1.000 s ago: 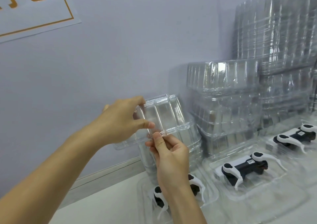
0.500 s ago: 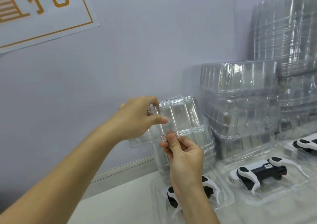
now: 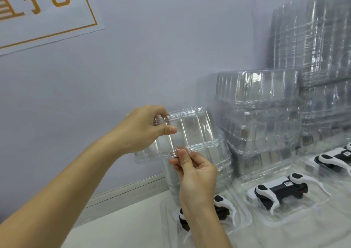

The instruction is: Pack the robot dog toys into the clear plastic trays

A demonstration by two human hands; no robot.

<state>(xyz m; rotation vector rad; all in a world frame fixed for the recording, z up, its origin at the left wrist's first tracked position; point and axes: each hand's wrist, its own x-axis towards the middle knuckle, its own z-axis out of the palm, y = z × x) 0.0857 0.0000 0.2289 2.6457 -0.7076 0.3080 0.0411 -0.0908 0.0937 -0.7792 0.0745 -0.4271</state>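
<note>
My left hand [image 3: 141, 129] still grips the clear tray [image 3: 191, 128] while my right hand [image 3: 193, 173] keeps pinching its edge, unseparated so far.

Both hands hold clear tray [image 3: 191, 130] aloft — left hand [image 3: 144, 128] grips side, right hand [image 3: 193, 170] pinches edge.
</note>
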